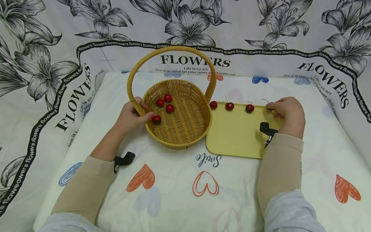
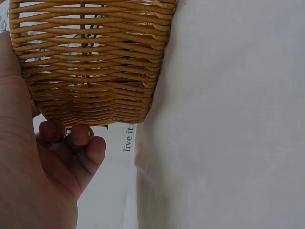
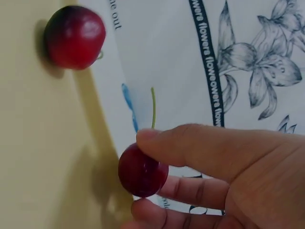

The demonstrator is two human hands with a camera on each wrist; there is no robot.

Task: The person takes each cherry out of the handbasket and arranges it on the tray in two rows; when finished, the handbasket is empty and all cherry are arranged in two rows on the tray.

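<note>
A round wicker basket [image 1: 185,141] with a tall arched handle stands in the middle of the head view, several red cherries [image 1: 169,108] lying on its left side. My left hand [image 1: 131,116] grips the basket's left rim at the foot of the handle; the left wrist view shows curled fingers [image 2: 93,152] by the woven wall. Over the far right corner of a yellow tray [image 1: 234,135], my right hand [image 1: 288,111] pinches a cherry [image 3: 143,171] with a green stem between thumb and fingers. Three more cherries [image 1: 250,108] sit along the tray's far edge.
The tray lies right beside the basket. Beneath both is a white cloth [image 1: 174,199] printed with hearts and lettering. Behind rises a white sheet [image 1: 232,25] with black flower drawings. A black wrist camera [image 1: 124,159] sticks out from the left sleeve.
</note>
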